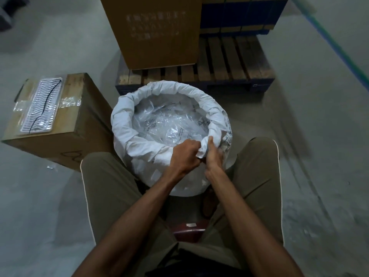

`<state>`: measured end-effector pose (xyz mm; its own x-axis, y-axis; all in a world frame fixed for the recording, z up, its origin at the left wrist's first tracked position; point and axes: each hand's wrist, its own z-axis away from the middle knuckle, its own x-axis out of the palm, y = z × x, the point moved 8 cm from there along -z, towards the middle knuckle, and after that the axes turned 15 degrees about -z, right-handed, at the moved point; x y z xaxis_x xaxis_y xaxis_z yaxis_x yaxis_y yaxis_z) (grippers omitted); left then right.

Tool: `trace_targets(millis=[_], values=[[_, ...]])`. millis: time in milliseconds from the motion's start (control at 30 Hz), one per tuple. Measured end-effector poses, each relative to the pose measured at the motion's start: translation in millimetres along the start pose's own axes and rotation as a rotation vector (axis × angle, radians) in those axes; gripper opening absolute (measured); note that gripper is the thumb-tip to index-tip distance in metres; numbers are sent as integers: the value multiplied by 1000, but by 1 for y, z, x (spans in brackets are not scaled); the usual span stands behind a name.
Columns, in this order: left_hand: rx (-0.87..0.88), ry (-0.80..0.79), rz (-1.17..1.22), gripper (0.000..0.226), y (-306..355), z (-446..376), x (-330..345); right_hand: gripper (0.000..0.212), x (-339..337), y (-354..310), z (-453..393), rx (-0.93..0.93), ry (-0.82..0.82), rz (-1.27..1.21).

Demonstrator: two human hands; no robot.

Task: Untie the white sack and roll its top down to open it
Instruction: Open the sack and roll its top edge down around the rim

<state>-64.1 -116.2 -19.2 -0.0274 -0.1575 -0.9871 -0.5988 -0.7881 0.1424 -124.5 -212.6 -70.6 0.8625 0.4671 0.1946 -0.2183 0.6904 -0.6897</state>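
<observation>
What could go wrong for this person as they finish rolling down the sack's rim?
1. Both hands, left and right, work one spot of the white sack, so the roll may end up uneven.
2. Tugging might tear the thin clear plastic bag inside.

I see the sack (169,134) wedged between both knees, mouth open upward, so access from above is free. Cardboard box (58,120) touches its left side, blocking that flank. Pallet (219,62) with a tall carton (157,31) sits just behind. Bare floor (319,136) to the right is open for a side approach.
</observation>
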Motion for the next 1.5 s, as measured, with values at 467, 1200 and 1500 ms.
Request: trace_targets(millis=[467, 1200, 1500], values=[[93, -66, -155, 83, -29, 53, -15, 49, -23, 29, -15, 313, -224, -388], [-637, 468, 446, 77, -85, 121, -30, 21, 40, 9, 57, -1496, -674, 1286], [-1460, 374, 1717, 37, -124, 127, 62, 31, 42, 20, 61, -1509, -584, 1239]])
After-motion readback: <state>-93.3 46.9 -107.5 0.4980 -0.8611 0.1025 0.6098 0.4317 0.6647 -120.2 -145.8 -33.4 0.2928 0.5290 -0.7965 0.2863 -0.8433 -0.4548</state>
